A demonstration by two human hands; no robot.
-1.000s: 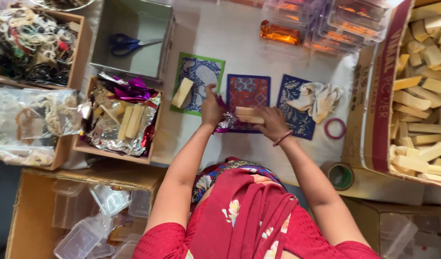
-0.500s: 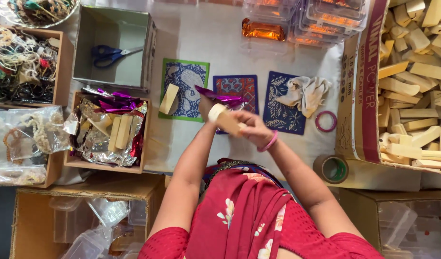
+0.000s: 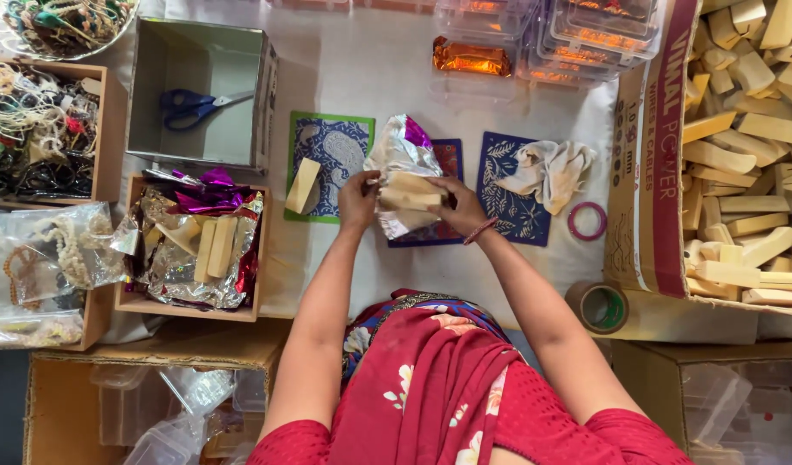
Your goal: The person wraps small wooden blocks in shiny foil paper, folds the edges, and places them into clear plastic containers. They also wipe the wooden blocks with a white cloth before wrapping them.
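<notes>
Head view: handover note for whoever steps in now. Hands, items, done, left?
Left hand and right hand: both grip a pale wooden block against a crinkled silver-and-magenta foil sheet, above the dark blue patterned mat.
Done: foil-lined cardboard tray holds several blocks.
Left: block only partly covered; one loose wooden wedge on the green-bordered mat; large carton of wooden blocks at right.

White-covered table (image 3: 387,77) crowded with three patterned blue mats (image 3: 331,159), a crumpled cloth (image 3: 551,168), pink tape ring (image 3: 587,220), brown tape roll (image 3: 601,306), clear plastic boxes (image 3: 577,30), plus cardboard boxes of wooden blocks (image 3: 646,172), foil (image 3: 189,306), beads and scissors.
</notes>
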